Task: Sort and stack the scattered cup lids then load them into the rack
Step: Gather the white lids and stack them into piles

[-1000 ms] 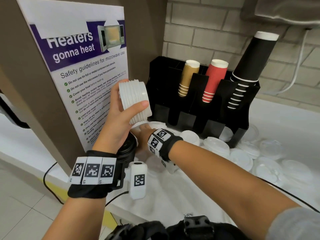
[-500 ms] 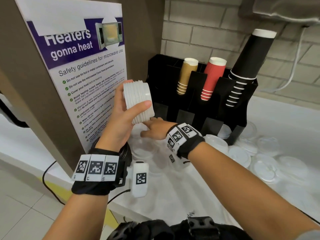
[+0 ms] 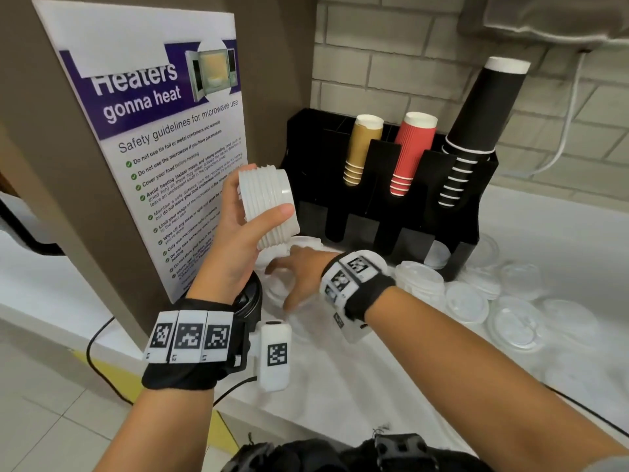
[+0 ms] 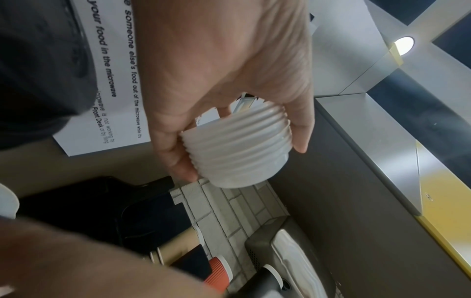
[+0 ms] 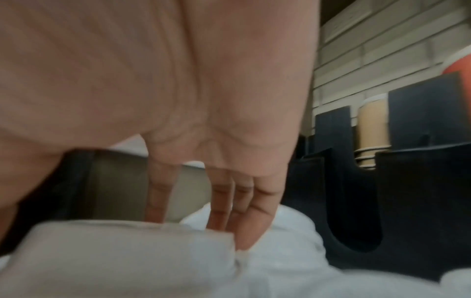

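A: How should the person do this step well?

B: The left hand holds the stack of lids on its side, thumb in front and fingers behind. It should keep this stack steady in the air while the right hand takes one more lid.

A: Is the right hand gripping already?

B: Not clearly. Its fingers are nearly straight and close together, touching a white lid on the counter. The lid lies under the fingertips, below the held stack and before the black rack. More loose lids lie to the right.
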The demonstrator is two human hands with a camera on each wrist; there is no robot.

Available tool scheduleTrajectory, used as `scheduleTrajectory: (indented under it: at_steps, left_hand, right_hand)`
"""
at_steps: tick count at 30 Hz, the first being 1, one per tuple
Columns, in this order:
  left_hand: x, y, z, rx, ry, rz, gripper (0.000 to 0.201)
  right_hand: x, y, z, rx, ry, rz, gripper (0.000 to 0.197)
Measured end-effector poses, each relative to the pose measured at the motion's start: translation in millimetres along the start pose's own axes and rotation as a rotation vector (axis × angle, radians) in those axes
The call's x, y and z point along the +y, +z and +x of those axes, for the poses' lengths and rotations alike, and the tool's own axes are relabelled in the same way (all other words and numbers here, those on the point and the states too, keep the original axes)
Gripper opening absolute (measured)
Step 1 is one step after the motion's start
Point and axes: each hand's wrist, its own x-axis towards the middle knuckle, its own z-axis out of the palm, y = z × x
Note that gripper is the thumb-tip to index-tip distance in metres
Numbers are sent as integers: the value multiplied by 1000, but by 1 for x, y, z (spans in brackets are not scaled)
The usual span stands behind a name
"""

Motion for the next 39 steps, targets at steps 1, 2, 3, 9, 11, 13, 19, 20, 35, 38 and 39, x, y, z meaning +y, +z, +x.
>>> scheduleTrajectory:
  at_steps: [1, 2, 3, 9, 11, 13, 19, 20, 35, 38, 39]
  left_hand:
    - [1, -1, -1, -5, 3, 0, 77]
    - [2, -1, -2, -8, 7, 1, 76]
    - [2, 0, -3, -12, 9, 2, 75]
    - [-8, 13, -9, -56, -27, 3, 77]
    - [-13, 21, -13, -82, -40, 23, 78]
    - [-18, 32, -17, -108, -33, 59, 80]
    - [-30, 52, -23, -167, -34, 122, 86]
    - [-31, 53, -23, -170, -39, 117, 86]
    - [-24, 49, -16, -163, -147, 8, 78]
    - [-8, 40, -8, -75, -92, -39, 66]
    - [0, 36, -4, -39, -69, -44, 64]
  right_hand:
    - [6, -10, -8, 46, 21, 64, 84]
    - [14, -20, -17, 102, 25, 148, 81]
    - [22, -29, -28, 172, 10, 262, 77]
    - [47, -32, -94, 550, -131, 1290, 50]
    - [47, -23, -106, 562, -210, 1412, 50]
    - [45, -16, -113, 559, -251, 1466, 52]
    - [43, -7, -124, 564, -233, 1505, 53]
    - [43, -7, -125, 564, -225, 1507, 54]
    - [37, -17, -128, 566, -292, 1255, 73]
    - [31, -25, -117, 538, -289, 1217, 79]
    - [28, -26, -112, 521, -254, 1188, 71]
